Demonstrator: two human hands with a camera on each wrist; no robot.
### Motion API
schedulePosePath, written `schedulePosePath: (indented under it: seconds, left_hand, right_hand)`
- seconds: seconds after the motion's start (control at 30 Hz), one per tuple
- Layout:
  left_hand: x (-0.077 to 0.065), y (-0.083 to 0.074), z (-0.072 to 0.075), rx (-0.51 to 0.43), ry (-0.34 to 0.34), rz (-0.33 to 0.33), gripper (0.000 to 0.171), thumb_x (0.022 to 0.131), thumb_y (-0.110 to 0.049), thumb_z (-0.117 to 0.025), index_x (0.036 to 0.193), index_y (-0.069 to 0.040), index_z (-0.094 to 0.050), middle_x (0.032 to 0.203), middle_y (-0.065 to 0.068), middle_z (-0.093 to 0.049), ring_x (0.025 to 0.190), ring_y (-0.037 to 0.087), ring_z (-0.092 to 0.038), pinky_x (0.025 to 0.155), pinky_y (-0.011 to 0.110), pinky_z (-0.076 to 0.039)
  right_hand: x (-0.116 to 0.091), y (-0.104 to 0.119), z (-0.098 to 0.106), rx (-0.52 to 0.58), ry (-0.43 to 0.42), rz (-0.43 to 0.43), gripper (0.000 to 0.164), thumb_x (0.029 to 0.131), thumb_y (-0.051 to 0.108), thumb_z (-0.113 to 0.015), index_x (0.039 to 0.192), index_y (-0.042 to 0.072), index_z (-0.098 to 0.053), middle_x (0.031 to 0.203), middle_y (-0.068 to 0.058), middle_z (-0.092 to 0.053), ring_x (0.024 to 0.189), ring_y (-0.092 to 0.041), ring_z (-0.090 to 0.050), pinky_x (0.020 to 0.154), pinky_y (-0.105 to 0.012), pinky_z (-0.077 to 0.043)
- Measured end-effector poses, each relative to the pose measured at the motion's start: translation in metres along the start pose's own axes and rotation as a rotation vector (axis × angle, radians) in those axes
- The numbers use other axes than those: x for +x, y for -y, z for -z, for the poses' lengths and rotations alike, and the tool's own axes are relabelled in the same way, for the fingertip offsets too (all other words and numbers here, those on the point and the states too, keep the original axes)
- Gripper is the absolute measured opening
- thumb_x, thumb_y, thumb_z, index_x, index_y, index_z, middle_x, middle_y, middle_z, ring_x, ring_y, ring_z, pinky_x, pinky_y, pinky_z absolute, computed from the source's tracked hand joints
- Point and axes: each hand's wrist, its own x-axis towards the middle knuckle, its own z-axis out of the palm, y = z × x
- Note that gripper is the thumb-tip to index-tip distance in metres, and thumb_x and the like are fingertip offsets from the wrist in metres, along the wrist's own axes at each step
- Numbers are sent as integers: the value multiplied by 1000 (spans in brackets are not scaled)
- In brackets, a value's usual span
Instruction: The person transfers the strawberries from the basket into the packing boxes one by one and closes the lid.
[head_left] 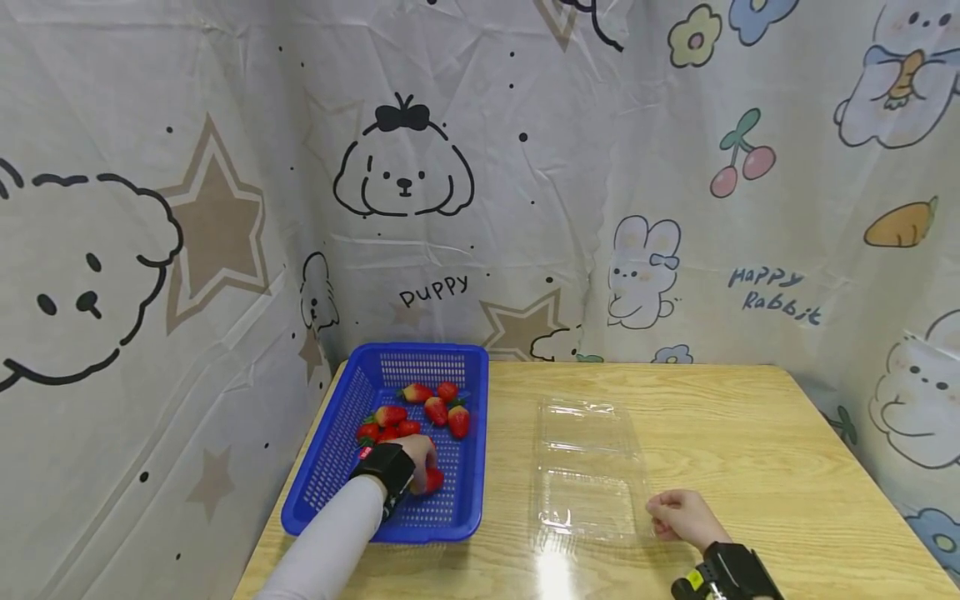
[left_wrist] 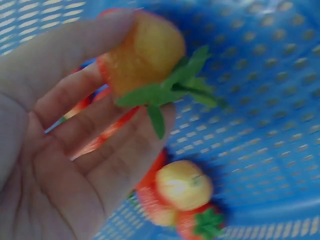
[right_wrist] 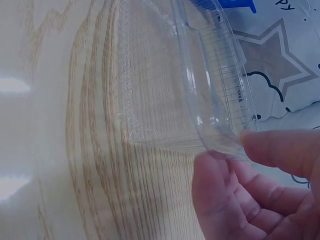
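Note:
Inside the blue basket (head_left: 483,467), my left hand (head_left: 420,458) reaches down among red strawberries. In the left wrist view its thumb and fingers pinch a strawberry (left_wrist: 150,55), pale yellow near its green leaves. Several other strawberries (head_left: 437,410) lie around the hand, partly covered by it in the head view. A clear plastic clamshell box (head_left: 588,468) lies opened out on the table. My right hand (head_left: 684,517) pinches the near right corner of that box; in the right wrist view, thumb and forefinger grip its thin rim (right_wrist: 235,150).
The wooden table (head_left: 720,433) carries the basket on its left and the box near its middle. A printed curtain (head_left: 525,208) hangs behind and along the sides. Light glares off the tabletop in front of the box.

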Motion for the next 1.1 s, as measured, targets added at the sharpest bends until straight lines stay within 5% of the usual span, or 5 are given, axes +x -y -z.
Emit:
schedulePosePath:
  seconds: [0.3, 0.57, 0.83, 1.1]
  left_hand:
    - [1, -30, 44, 106, -107, -124, 21, 53, 5, -73, 62, -9, -60, 58, -1, -45, 54, 15, -38, 42, 25, -31]
    - [-1, -85, 76, 52, -264, -366, 27, 59, 6, -72, 83, -1, -61, 75, 6, -56, 68, 19, -51, 56, 28, -44]
    - [-2, -142, 45, 5, -458, -558, 39, 69, -4, -75, 105, 0, -61, 99, 13, -60, 90, 24, -58, 79, 32, -48]
    - [3, -177, -8, -39, -461, -525, 42, 72, -10, -76, 112, -7, -60, 101, 8, -57, 92, 20, -55, 79, 26, -48]
  right_hand:
    - [-2, 2, 2, -5, 10, -7, 18, 87, 4, -54, 93, -13, -58, 68, -9, -58, 59, -15, -57, 55, -30, -53]
    - [-1, 0, 2, -7, 13, -13, 19, 88, 5, -54, 94, -13, -58, 70, -9, -58, 60, -15, -57, 56, -31, -53]
    - [-3, 1, -1, 7, 2, 8, 19, 87, 3, -54, 94, -14, -58, 70, -9, -58, 60, -15, -56, 56, -30, -53]
    - [-4, 2, -2, 13, 4, 6, 19, 88, 3, -53, 95, -14, -57, 72, -10, -59, 61, -15, -56, 56, -30, -53]
